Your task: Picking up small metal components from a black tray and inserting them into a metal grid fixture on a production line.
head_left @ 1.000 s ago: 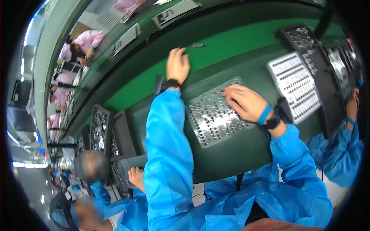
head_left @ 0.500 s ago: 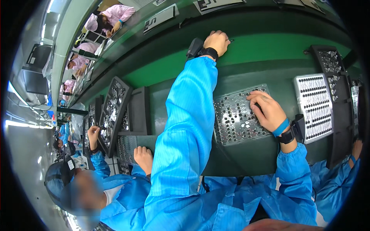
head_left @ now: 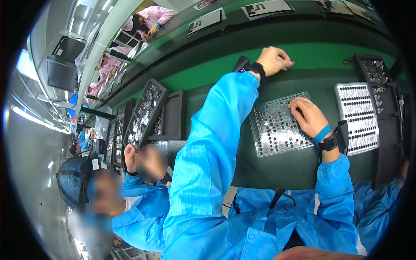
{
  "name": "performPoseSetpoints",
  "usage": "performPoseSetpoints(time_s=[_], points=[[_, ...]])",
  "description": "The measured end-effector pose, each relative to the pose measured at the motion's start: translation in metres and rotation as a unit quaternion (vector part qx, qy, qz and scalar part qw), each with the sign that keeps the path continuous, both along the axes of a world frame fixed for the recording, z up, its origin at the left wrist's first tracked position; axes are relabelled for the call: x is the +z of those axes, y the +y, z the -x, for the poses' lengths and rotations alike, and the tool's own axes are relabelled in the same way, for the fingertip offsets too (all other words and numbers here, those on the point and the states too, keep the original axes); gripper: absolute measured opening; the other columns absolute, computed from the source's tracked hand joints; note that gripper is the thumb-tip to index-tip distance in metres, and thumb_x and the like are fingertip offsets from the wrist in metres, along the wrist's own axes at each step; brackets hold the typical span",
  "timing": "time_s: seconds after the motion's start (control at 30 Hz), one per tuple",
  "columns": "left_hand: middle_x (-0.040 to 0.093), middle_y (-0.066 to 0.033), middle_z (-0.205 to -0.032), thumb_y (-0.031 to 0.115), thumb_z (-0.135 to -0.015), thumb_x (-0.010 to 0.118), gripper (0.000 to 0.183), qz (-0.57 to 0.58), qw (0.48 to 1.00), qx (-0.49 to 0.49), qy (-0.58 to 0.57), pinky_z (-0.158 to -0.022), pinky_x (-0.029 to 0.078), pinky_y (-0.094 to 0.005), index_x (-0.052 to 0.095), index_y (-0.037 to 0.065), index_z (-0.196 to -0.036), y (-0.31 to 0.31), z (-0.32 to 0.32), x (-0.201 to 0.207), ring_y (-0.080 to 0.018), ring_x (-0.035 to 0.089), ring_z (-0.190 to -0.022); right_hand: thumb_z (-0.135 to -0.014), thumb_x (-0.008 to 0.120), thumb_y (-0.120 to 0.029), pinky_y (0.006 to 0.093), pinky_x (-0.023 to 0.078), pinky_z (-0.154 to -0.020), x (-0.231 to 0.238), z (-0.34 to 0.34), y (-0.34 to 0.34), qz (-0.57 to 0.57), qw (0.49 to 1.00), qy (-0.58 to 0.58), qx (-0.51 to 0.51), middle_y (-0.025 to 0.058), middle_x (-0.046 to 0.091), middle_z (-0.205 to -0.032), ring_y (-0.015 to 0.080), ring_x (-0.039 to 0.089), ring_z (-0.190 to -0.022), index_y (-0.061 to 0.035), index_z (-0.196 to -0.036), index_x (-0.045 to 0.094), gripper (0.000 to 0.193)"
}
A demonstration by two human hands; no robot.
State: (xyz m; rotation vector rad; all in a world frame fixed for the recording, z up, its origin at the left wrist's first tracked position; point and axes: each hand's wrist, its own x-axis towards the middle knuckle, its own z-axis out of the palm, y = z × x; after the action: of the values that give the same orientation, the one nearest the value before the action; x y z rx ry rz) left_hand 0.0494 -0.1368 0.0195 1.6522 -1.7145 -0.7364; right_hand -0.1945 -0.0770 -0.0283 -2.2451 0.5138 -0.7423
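Observation:
My left hand (head_left: 273,61) reaches out over the green strip at the far side of the bench, thumb and fingertips pinched on a small dark piece (head_left: 293,63) too small to name. Closer to me lies a clear plastic tray (head_left: 259,152) dotted with rows of small round black parts with thin pale wires. My right hand (head_left: 308,118) rests on the tray's right side, fingers loosely bent and thumb apart from them. Whatever lies beneath its palm is hidden.
A white tray (head_left: 339,96) of black round parts in neat rows stands right, beside black compartment bins (head_left: 387,143). A tilted black bin (head_left: 162,95) of shiny parts is at left, near a co-worker in blue (head_left: 143,216). Printed sheets (head_left: 268,8) lie on the far ledge.
My left hand has moved right and slightly nearer, still pinching the small dark piece. My right hand stays on the tray. The view has shifted, and the co-worker's hands have moved.

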Motion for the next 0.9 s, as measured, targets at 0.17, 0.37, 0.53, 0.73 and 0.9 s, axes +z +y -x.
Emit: performPoseSetpoints(time_s=[0.17,0.37,0.53,0.73,0.9], points=[[0.077,-0.0151,-0.09,0.022,-0.085,0.074,0.022,0.026,0.995,-0.082,-0.053,-0.082,0.057,-0.0357,0.078,0.003,-0.096,0.004,0.027,-0.02,-0.0255,0.075,-0.085,-0.091,0.06,-0.01,0.0451,0.05,-0.083,0.005,0.01,-0.009,-0.023,0.998,0.041,-0.028,0.0183,0.065,-0.094,0.0395,0.061,-0.094,0.0004,-0.092,0.06,0.01],[0.075,-0.0128,-0.101,0.009,-0.097,0.056,0.024,0.1,0.993,0.044,0.047,-0.083,0.055,-0.0332,0.071,-0.001,-0.113,0.032,0.002,-0.022,-0.0203,0.07,-0.096,-0.09,0.059,-0.013,0.046,0.051,-0.075,0.007,0.009,-0.012,-0.025,1.0,0.012,-0.011,0.0184,0.066,-0.085,0.0389,0.064,-0.084,-0.0022,-0.09,0.062,0.012],[0.067,-0.0194,-0.118,0.002,-0.1,0.057,0.014,0.096,0.926,0.078,0.358,-0.068,0.053,-0.0267,0.053,0.003,-0.114,0.107,0.029,-0.039,-0.0192,0.068,-0.088,-0.09,0.06,-0.017,0.0459,0.05,-0.086,-0.012,0.002,0.005,-0.008,0.993,0.016,-0.119,0.0129,0.068,-0.089,0.0345,0.062,-0.097,-0.0049,-0.092,0.065,0.013],[0.067,-0.0197,-0.12,0.001,-0.101,0.057,0.028,0.089,0.921,0.137,0.355,-0.068,0.053,-0.0276,0.054,-0.002,-0.128,0.151,0.041,-0.034,-0.0201,0.07,-0.088,-0.091,0.061,-0.014,0.0424,0.043,-0.087,-0.012,-0.018,0.024,0.028,0.983,0.021,-0.183,0.0095,0.067,-0.089,0.031,0.059,-0.098,-0.007,-0.093,0.062,0.007],[0.067,-0.013,-0.11,0.002,-0.1,0.059,0.03,0.074,0.905,0.178,0.379,-0.069,0.053,-0.0268,0.057,-0.006,-0.128,0.167,0.05,-0.027,-0.0193,0.07,-0.088,-0.091,0.062,-0.014,0.0415,0.041,-0.087,-0.014,-0.029,0.033,0.039,0.974,0.04,-0.22,0.0075,0.067,-0.094,0.0291,0.058,-0.102,-0.0074,-0.095,0.062,0.008]])
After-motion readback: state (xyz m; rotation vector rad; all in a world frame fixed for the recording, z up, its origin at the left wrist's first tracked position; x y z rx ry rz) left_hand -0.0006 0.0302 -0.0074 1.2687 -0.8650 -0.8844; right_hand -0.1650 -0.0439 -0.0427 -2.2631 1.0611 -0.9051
